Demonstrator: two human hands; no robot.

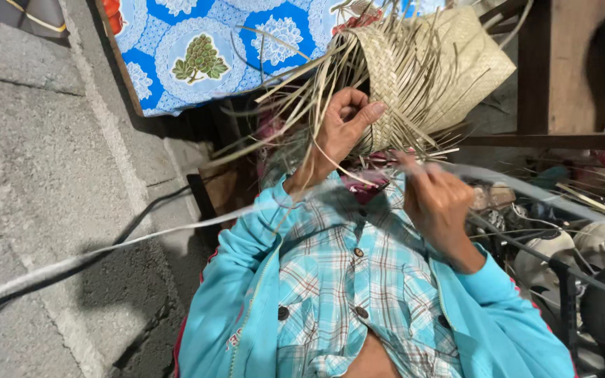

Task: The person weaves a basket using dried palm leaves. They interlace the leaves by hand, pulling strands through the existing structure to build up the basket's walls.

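A half-woven basket [449, 63] of pale dried leaf strips hangs in front of my chest, with several loose strip ends [295, 84] fanning out to the left. My left hand [341, 129] grips the basket's lower woven edge, thumb pressed on the weave. My right hand [437, 203], blurred with motion, sits just below and right of the basket, pinching a long pale strip [127, 245]. That strip stretches away to the lower left across the floor. I wear a turquoise jacket over a checked shirt.
A concrete floor [29, 161] with cracks fills the left. A blue-and-white patterned cloth [197, 49] lies on a board at the top. A wooden post [561, 63] stands at top right. Metal bars and cluttered shoes [547, 252] crowd the right side.
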